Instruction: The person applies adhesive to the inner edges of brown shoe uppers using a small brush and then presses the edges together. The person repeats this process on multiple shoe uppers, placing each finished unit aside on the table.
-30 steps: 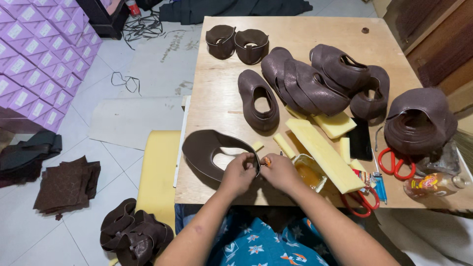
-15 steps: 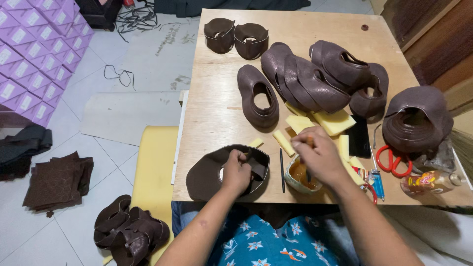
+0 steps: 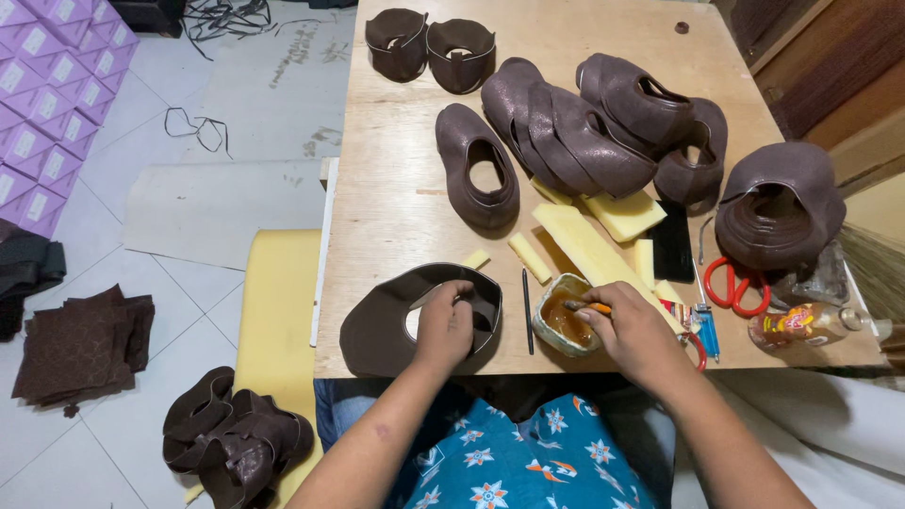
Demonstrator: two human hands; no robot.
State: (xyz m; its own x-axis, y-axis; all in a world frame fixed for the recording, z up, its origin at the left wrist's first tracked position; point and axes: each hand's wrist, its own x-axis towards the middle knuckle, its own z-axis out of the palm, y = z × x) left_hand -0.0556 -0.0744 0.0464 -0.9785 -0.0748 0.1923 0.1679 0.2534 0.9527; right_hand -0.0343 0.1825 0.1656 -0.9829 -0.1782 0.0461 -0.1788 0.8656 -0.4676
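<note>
Left hand [image 3: 445,325] presses brown shoe upper [image 3: 391,325] flat; right hand [image 3: 633,332] dips brush [image 3: 589,306] into glue pot [image 3: 563,327].

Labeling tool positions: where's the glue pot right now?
In the head view the glue pot sits near the table's front edge, right of centre, between the flat brown leather piece and the right hand, just below the yellow foam strips.

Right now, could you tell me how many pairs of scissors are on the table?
2. One pair of red-handled scissors lies at the right, below the stacked brown uppers. A second red pair lies near the front edge, partly hidden by the right hand. Others may be hidden.
</note>
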